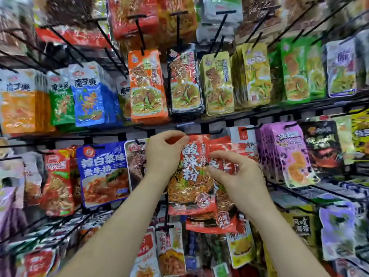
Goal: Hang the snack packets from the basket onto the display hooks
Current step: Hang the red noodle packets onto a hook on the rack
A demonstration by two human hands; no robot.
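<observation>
Bare forearms rise from 6 o'clock to two hands at centre. Left hand (163, 154): fingers curled, thumb and forefinger pinching the top edge of a red snack packet (191, 176), a flat rectangular pouch of glossy, crinkled film. Right hand (239, 174): fingers curled, pinching a second red packet (207, 226) lying just behind the first and largely hidden by it. Whether either packet sits on a hook cannot be told. At 9 o'clock hangs a blue packet (103, 172); at 3 o'clock, purple packets (289, 152); at 12 o'clock, an orange packet (147, 84) on a black wire hook (140, 35). Outer margins are blurred.
</observation>
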